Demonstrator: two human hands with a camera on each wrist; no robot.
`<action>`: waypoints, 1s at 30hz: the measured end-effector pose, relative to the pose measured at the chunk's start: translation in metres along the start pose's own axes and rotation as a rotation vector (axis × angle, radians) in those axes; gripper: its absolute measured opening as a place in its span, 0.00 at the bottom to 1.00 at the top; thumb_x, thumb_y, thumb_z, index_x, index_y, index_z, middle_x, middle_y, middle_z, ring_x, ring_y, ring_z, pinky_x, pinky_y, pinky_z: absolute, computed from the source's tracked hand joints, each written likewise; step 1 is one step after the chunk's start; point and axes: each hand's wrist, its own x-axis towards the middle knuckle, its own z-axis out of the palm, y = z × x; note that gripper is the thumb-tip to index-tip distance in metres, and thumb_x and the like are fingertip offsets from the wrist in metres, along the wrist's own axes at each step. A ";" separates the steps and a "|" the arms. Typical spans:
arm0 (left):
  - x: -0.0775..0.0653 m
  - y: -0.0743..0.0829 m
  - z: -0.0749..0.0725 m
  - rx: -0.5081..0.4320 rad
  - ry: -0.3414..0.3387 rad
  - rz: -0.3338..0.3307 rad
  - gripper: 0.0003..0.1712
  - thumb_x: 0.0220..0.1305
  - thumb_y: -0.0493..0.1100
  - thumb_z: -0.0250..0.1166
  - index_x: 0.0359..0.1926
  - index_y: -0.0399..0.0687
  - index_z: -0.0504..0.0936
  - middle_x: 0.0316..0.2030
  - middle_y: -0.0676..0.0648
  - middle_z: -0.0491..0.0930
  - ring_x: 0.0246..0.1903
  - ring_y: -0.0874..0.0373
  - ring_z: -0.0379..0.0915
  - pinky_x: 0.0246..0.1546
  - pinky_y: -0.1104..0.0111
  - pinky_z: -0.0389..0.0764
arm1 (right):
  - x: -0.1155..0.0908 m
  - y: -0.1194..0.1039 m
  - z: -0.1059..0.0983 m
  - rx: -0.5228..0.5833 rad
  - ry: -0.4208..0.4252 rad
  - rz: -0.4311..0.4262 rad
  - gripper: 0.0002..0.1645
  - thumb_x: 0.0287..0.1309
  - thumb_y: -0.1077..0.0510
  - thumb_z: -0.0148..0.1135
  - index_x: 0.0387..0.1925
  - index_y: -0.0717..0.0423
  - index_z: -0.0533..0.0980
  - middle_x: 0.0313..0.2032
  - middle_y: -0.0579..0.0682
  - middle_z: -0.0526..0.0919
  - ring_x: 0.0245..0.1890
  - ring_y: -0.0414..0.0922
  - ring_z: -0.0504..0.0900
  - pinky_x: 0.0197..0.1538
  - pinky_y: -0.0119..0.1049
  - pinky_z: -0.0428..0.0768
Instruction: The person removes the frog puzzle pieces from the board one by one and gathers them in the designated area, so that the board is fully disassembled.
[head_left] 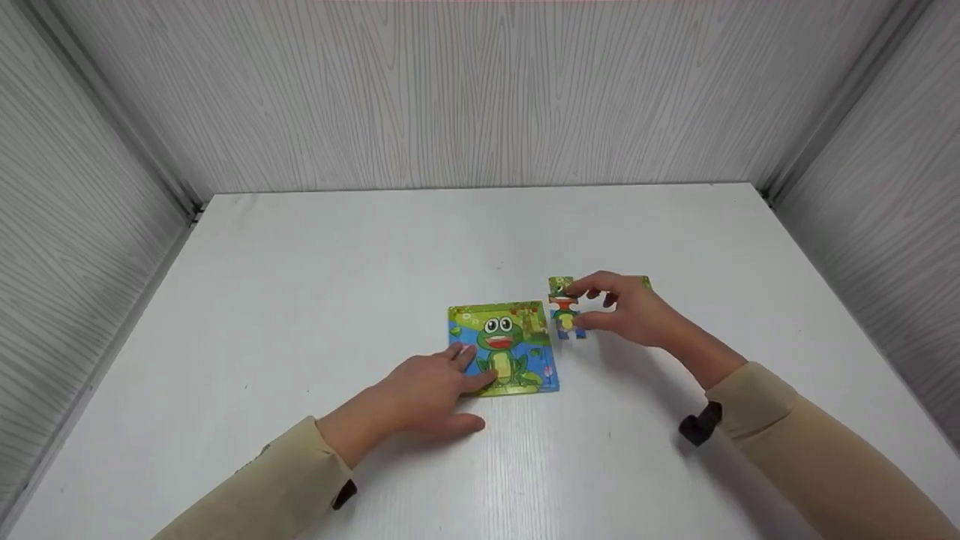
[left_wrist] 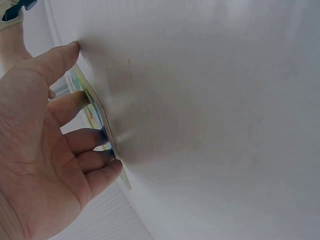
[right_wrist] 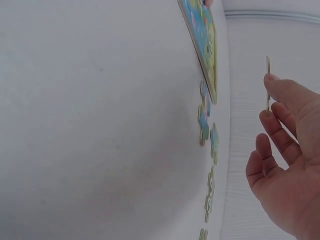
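Note:
A square frog picture board lies on the white table, its frog showing. My left hand rests at its lower left, fingers spread over the board and thumb out on the table. Seen from the left wrist, the fingertips of the left hand reach the board's edge. To the right of the board, my right hand holds a thin jigsaw piece between thumb and fingers, raised above the table. The right wrist view shows that piece edge-on.
Loose jigsaw pieces lie in a broken row beside the board, with another piece farther along. A green piece corner peeks out behind the right hand. Pale wood-grain panels wall the table at the back and sides.

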 end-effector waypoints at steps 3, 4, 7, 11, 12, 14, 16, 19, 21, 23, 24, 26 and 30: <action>0.000 0.000 0.001 0.002 0.000 -0.001 0.41 0.73 0.70 0.59 0.81 0.63 0.67 0.81 0.38 0.57 0.81 0.40 0.51 0.71 0.47 0.71 | -0.004 0.009 -0.005 -0.013 0.012 0.013 0.26 0.62 0.51 0.79 0.61 0.44 0.84 0.57 0.43 0.85 0.57 0.53 0.77 0.57 0.50 0.76; 0.000 0.000 0.001 0.001 0.000 -0.001 0.41 0.73 0.70 0.59 0.81 0.63 0.68 0.81 0.38 0.57 0.81 0.40 0.51 0.71 0.47 0.71 | -0.006 0.012 -0.007 -0.016 0.017 0.017 0.26 0.62 0.51 0.79 0.60 0.44 0.84 0.57 0.43 0.85 0.57 0.53 0.77 0.57 0.50 0.76; 0.001 -0.001 0.002 0.000 -0.001 -0.001 0.41 0.73 0.70 0.59 0.81 0.63 0.68 0.81 0.38 0.57 0.81 0.40 0.51 0.71 0.47 0.71 | -0.010 0.019 -0.011 -0.041 0.027 0.036 0.26 0.62 0.52 0.79 0.61 0.45 0.84 0.57 0.45 0.86 0.57 0.52 0.77 0.57 0.50 0.76; 0.000 -0.001 0.002 -0.001 0.004 0.004 0.41 0.73 0.69 0.59 0.81 0.63 0.68 0.80 0.37 0.57 0.80 0.39 0.51 0.71 0.47 0.71 | -0.017 0.027 -0.015 -0.062 0.035 0.078 0.26 0.63 0.54 0.78 0.62 0.45 0.84 0.57 0.45 0.85 0.56 0.51 0.76 0.57 0.49 0.75; 0.000 -0.001 0.002 -0.002 0.006 0.005 0.41 0.73 0.69 0.59 0.81 0.62 0.68 0.80 0.37 0.57 0.80 0.39 0.51 0.70 0.47 0.71 | -0.019 0.029 -0.016 -0.062 0.035 0.088 0.25 0.63 0.54 0.77 0.62 0.45 0.83 0.57 0.45 0.84 0.57 0.51 0.76 0.57 0.49 0.75; 0.000 -0.002 0.003 0.002 0.013 0.012 0.41 0.73 0.69 0.60 0.80 0.62 0.69 0.80 0.37 0.59 0.80 0.39 0.52 0.70 0.47 0.72 | -0.022 0.032 -0.018 -0.061 0.036 0.111 0.25 0.64 0.55 0.77 0.62 0.45 0.84 0.57 0.45 0.84 0.57 0.50 0.76 0.57 0.49 0.74; 0.000 -0.002 0.005 0.005 0.021 0.019 0.40 0.73 0.68 0.60 0.80 0.62 0.69 0.79 0.36 0.60 0.80 0.39 0.53 0.69 0.47 0.73 | -0.025 0.036 -0.019 -0.064 0.036 0.130 0.25 0.64 0.55 0.76 0.62 0.45 0.83 0.57 0.46 0.83 0.57 0.51 0.76 0.57 0.49 0.74; -0.001 -0.002 0.006 0.014 0.026 0.027 0.40 0.73 0.68 0.60 0.80 0.61 0.70 0.79 0.36 0.61 0.80 0.39 0.53 0.68 0.47 0.74 | -0.029 0.042 -0.021 -0.073 0.039 0.160 0.26 0.64 0.55 0.76 0.63 0.45 0.83 0.58 0.47 0.84 0.57 0.51 0.76 0.57 0.49 0.75; 0.000 -0.002 0.005 0.010 0.025 0.026 0.40 0.73 0.69 0.60 0.80 0.61 0.69 0.79 0.37 0.60 0.80 0.39 0.53 0.69 0.47 0.73 | -0.032 0.045 -0.023 -0.075 0.038 0.181 0.27 0.64 0.54 0.76 0.64 0.45 0.82 0.59 0.48 0.84 0.58 0.52 0.77 0.57 0.49 0.76; 0.000 -0.001 0.004 0.006 0.022 0.022 0.41 0.73 0.69 0.59 0.80 0.62 0.69 0.80 0.37 0.59 0.80 0.40 0.52 0.69 0.47 0.72 | -0.034 0.049 -0.024 -0.077 0.036 0.192 0.27 0.64 0.54 0.76 0.64 0.46 0.82 0.59 0.49 0.83 0.58 0.52 0.77 0.57 0.49 0.76; 0.000 -0.001 0.004 0.001 0.022 0.020 0.41 0.73 0.69 0.59 0.80 0.62 0.69 0.80 0.37 0.59 0.80 0.40 0.52 0.70 0.46 0.72 | -0.035 0.050 -0.025 -0.077 0.034 0.200 0.28 0.64 0.55 0.76 0.65 0.46 0.82 0.60 0.50 0.83 0.57 0.53 0.77 0.57 0.49 0.76; 0.000 -0.001 0.003 -0.005 0.022 0.015 0.41 0.73 0.69 0.59 0.80 0.62 0.69 0.80 0.37 0.58 0.80 0.39 0.52 0.70 0.46 0.72 | -0.037 0.051 -0.025 -0.079 0.030 0.209 0.27 0.65 0.55 0.75 0.64 0.47 0.82 0.60 0.51 0.83 0.57 0.53 0.77 0.57 0.49 0.77; 0.000 -0.002 0.003 -0.010 0.019 0.009 0.41 0.73 0.69 0.59 0.80 0.63 0.68 0.80 0.38 0.58 0.80 0.39 0.51 0.70 0.46 0.71 | -0.038 0.055 -0.025 -0.095 0.030 0.209 0.25 0.64 0.57 0.75 0.63 0.49 0.83 0.58 0.49 0.84 0.56 0.52 0.77 0.58 0.49 0.77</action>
